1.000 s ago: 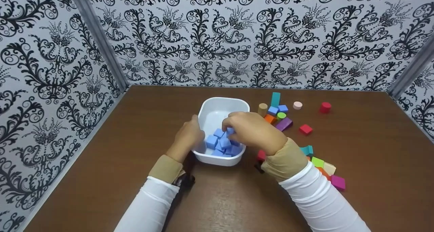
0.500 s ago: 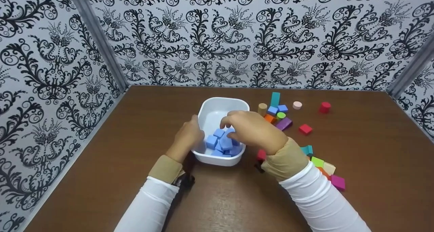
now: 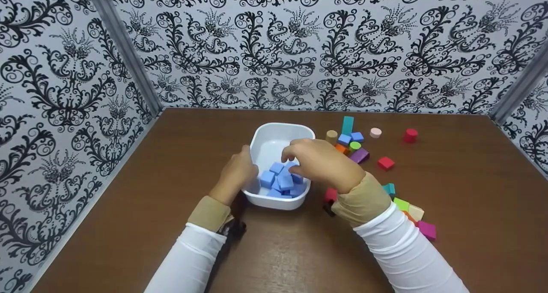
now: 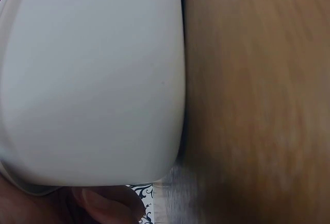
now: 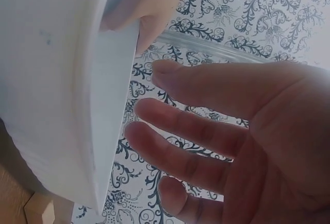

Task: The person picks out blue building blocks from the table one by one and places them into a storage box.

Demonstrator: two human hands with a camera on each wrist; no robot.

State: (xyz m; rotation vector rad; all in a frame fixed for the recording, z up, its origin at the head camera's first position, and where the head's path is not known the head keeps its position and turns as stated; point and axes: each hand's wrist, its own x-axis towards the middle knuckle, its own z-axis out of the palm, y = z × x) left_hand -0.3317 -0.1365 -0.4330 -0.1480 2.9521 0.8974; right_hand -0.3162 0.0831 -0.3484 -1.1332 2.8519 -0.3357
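Observation:
A white plastic tub (image 3: 274, 204) stands on the brown table, with several blue blocks (image 3: 267, 179) heaped in its near end. My left hand (image 3: 239, 170) grips the tub's left rim; in the left wrist view its fingers (image 4: 105, 206) show beyond the tub's wall. Over the right rim hangs my right hand (image 3: 323, 162), its fingertips above the blue blocks. The right wrist view shows that hand's thumb and fingers (image 5: 180, 123) spread apart and loosely bent, nothing between them. Part of the heap is hidden behind the right hand.
Right of the tub lie loose blocks: a purple one (image 3: 359, 156), a teal one (image 3: 347, 125), two blue ones, a tan cylinder (image 3: 331, 137) and a red cylinder (image 3: 410, 135). Nearer, a magenta block (image 3: 427, 230) and others lie beside the right forearm. Patterned walls (image 3: 278, 49) stand behind and left.
A blue block has dropped from my right hand onto the heap in the tub. The right hand has shifted slightly right. My left hand stays on the rim.

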